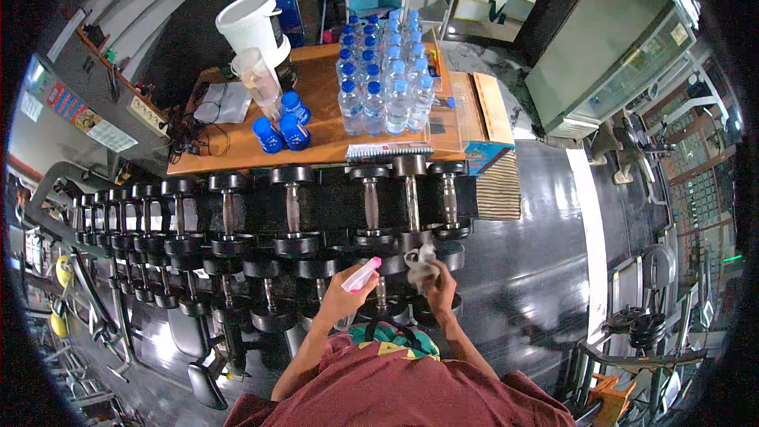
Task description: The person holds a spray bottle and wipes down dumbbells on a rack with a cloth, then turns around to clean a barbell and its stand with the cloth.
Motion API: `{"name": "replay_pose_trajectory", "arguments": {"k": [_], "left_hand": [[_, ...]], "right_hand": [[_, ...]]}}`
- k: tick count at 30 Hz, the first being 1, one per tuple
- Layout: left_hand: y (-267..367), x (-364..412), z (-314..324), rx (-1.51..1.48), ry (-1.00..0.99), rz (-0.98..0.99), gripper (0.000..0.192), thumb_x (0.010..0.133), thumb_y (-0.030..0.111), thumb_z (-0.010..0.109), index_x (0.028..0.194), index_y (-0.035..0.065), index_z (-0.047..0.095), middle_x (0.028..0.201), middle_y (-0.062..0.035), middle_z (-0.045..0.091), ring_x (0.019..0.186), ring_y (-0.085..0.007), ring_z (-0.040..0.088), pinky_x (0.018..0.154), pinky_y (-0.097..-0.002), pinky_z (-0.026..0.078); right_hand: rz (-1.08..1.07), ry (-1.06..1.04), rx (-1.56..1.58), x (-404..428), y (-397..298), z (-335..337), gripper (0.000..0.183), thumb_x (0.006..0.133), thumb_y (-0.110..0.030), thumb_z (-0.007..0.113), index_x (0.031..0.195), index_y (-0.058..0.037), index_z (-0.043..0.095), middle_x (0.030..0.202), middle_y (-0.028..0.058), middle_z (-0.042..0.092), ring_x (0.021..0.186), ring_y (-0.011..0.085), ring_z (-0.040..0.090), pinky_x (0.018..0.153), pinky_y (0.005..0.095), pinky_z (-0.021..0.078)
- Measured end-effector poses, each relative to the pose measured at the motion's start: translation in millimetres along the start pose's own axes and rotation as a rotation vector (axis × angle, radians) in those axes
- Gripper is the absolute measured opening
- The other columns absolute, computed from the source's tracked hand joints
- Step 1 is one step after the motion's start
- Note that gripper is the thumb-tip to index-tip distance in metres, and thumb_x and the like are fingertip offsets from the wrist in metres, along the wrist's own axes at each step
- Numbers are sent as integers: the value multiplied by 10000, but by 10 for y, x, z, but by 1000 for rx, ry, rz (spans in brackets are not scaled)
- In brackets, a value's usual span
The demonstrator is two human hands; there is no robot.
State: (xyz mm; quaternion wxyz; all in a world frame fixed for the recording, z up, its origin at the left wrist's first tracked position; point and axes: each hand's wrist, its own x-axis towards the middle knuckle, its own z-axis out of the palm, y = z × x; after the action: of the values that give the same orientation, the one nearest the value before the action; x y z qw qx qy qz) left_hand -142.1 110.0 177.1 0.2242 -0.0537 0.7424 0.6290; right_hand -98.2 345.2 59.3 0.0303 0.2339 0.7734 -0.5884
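Note:
My left hand (345, 298) grips a spray bottle (362, 276) with a white and pink trigger head, in front of the dumbbell rack; its body is mostly hidden by the hand. My right hand (440, 290) holds a crumpled greyish cloth (423, 270) by the rack's right end. Just beyond the cloth, a dumbbell with a chrome handle (411, 198) lies on the upper tier, between a dumbbell with a dull grip (371, 204) on its left and another dumbbell (450, 198) on its right. More black dumbbells (382, 290) lie on the lower tier, close to both hands.
Behind the rack, a wooden table (320, 71) bears water bottles (385, 89), blue-lidded tubs (295, 130), a white bucket (249, 21) and a spiral notebook (388, 149). Cardboard boxes (495, 112) stand at its right. A bench (190, 329) is lower left; gym machines (646, 308) stand at right.

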Motion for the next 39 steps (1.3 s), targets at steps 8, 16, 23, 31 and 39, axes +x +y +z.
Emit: {"name": "replay_pose_trajectory", "arguments": {"k": [8, 16, 23, 31, 39], "left_hand": [[75, -85, 112, 42, -36, 41, 185, 873, 212, 671, 967, 53, 676, 727, -7, 638, 588, -61, 551, 541, -242, 450], [-50, -316, 81, -5, 22, 63, 185, 867, 196, 672, 983, 51, 669, 713, 9, 625, 566, -59, 543, 504, -237, 447], [-6, -485, 124, 3, 6, 17, 182, 873, 205, 662, 993, 69, 673, 707, 20, 618, 555, -39, 525, 490, -234, 447], [-95, -784, 122, 4, 43, 34, 180, 876, 191, 651, 1006, 68, 662, 698, 26, 603, 546, -38, 513, 488, -225, 438], [-245, -1157, 103, -40, 110, 89, 141, 869, 123, 652, 989, 49, 638, 718, 0, 601, 504, -58, 532, 469, -227, 429]], "right_hand": [[-496, 274, -233, 523, -417, 129, 506, 724, 149, 484, 1185, -31, 592, 1262, 161, 578, 1141, 316, 561, 930, 304, 447], [-312, 97, -153, -35, -244, 126, 509, 749, 145, 441, 1172, -83, 612, 1131, 178, 626, 966, 353, 619, 773, 338, 491], [-815, 276, -549, 233, -809, 289, 502, 716, 94, 514, 1138, -141, 652, 1125, 100, 621, 1132, 280, 546, 941, 361, 440], [-904, 54, -660, 124, -275, 386, 389, 732, 20, 576, 1064, -159, 671, 1120, 47, 640, 1239, 281, 491, 1021, 395, 403], [-501, 93, -343, -367, 575, 103, 348, 788, 22, 529, 1121, -55, 595, 967, 171, 634, 857, 410, 611, 737, 465, 498]]}}
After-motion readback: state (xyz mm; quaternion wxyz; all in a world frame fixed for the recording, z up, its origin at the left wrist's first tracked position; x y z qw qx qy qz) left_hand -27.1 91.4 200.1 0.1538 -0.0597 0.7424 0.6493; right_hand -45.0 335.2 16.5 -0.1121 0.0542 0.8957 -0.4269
